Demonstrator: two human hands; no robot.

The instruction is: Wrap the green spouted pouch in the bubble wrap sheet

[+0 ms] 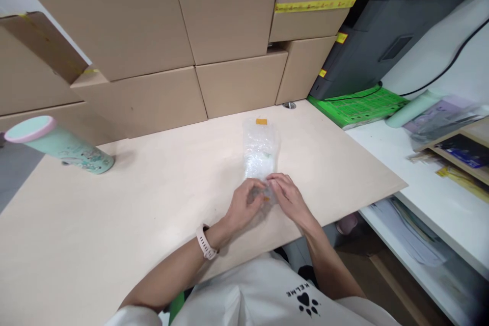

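Observation:
A clear bubble-wrap bag (260,150) with a small orange tab at its far end lies on the pale wooden desk (153,204). My left hand (244,206) and my right hand (287,194) meet at the bag's near end. The fingers of both hands are curled and pinch that near edge. A small orange bit shows between my fingertips. A pale pink watch sits on my left wrist.
Stacked cardboard boxes (198,25) line the back of the desk. A mint-green tumbler (57,145) with a pink lid stands at the left. A dark printer (382,25), a green mat (359,104) and a white shelf with papers (451,163) are on the right.

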